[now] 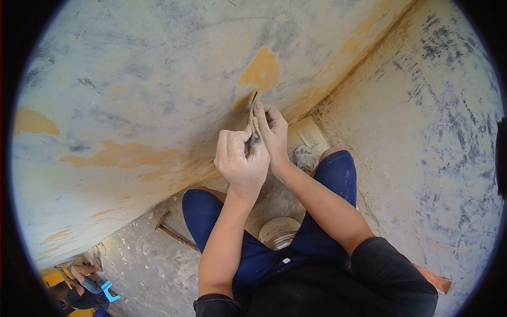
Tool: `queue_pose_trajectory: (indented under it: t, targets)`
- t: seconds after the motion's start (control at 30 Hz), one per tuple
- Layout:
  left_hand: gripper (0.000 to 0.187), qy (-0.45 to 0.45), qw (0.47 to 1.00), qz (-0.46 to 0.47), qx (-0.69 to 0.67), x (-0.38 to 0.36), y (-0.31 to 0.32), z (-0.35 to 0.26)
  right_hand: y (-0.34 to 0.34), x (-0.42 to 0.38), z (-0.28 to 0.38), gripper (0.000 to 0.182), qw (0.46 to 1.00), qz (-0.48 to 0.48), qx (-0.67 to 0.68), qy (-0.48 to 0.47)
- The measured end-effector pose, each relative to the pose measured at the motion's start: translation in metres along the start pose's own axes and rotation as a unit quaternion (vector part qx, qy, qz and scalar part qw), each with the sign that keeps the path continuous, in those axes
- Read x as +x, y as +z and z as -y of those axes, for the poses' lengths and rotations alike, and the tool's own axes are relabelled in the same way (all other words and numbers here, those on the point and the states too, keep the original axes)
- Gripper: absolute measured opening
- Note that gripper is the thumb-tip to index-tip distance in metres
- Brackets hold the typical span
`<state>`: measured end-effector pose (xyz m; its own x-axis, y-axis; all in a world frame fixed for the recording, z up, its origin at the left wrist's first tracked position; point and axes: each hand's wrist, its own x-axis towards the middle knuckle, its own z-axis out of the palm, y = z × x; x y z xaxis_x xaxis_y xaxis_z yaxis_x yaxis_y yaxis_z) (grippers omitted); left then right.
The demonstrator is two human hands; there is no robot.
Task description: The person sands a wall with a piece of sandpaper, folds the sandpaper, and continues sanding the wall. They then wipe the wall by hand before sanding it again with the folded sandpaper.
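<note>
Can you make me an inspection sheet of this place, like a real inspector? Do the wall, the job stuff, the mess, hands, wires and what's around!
Surface: pale wall, marked with orange and dark patches.
Job's things: thin dark-tipped tool, its tip near an orange patch; whether it touches the wall can't be told.
Clutter: hammer-like tool on the speckled floor; round pale-topped thing between the legs; orange-brown item at the right, unclear what.
Hands: left hand and right hand, bare and dusty, both closed on the thin dark-tipped tool.
Cables: nothing seen.
Surroundings: second wall at the right; another person at lower left, beside a bright blue object.
</note>
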<state>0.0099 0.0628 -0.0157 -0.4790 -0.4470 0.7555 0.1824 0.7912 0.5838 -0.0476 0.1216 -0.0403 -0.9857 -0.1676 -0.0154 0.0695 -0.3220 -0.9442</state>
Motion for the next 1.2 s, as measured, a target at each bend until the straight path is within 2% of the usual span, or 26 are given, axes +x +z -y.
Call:
queue_pose_trajectory:
  t: [0.13,0.57,0.63,0.77,0.93,1.2]
  targets:
    - [0.022,-0.039,0.999,-0.016,-0.026,0.003,0.002,0.002,-0.002,0.003,-0.006,0.032,1.000,-0.017,-0.015,0.017]
    - [0.023,-0.033,0.998,-0.007,-0.047,0.005,0.003,0.003,-0.002,0.000,-0.013,0.024,0.999,-0.031,0.002,0.014]
    - [0.022,-0.037,0.998,-0.012,-0.046,0.005,0.005,0.004,0.000,0.000,-0.012,0.023,0.999,-0.022,-0.005,-0.043]
    - [0.022,-0.038,0.999,-0.006,-0.036,0.009,0.005,0.004,-0.001,0.001,-0.010,0.022,0.999,-0.022,0.016,-0.030]
    - [0.024,-0.086,0.995,0.001,-0.046,0.015,0.004,0.001,-0.004,0.002,-0.003,0.023,0.999,-0.030,-0.014,-0.020]
    - [0.024,-0.074,0.996,-0.023,-0.052,0.021,0.012,0.004,-0.004,0.005,0.006,0.024,0.999,-0.035,-0.003,-0.031]
